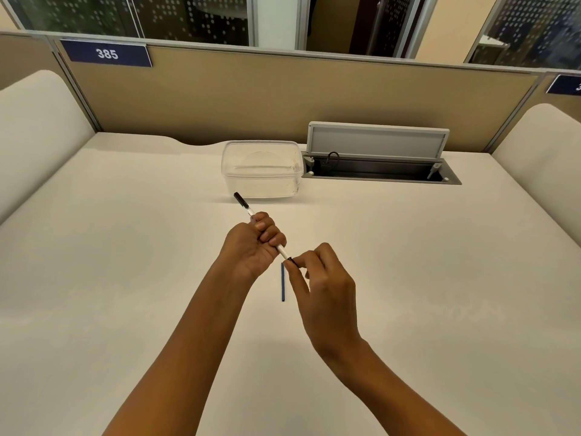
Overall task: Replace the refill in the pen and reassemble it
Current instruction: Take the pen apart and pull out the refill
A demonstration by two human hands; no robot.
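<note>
My left hand (pixel 254 243) is wrapped around a white pen (pixel 248 210) with a black cap, held slanted above the desk, capped end pointing away to the upper left. My right hand (pixel 323 278) pinches the small black tip piece (pixel 291 260) at the pen's near end between thumb and forefinger. A thin blue refill (pixel 283 283) lies on the desk just below the two hands, running toward me; neither hand touches it.
A clear plastic container (pixel 262 168) stands behind the hands at mid-desk. To its right is an open cable hatch (pixel 380 168) with a raised grey lid. A beige partition with a "385" label (pixel 107 54) closes the back of the white desk (pixel 125 247).
</note>
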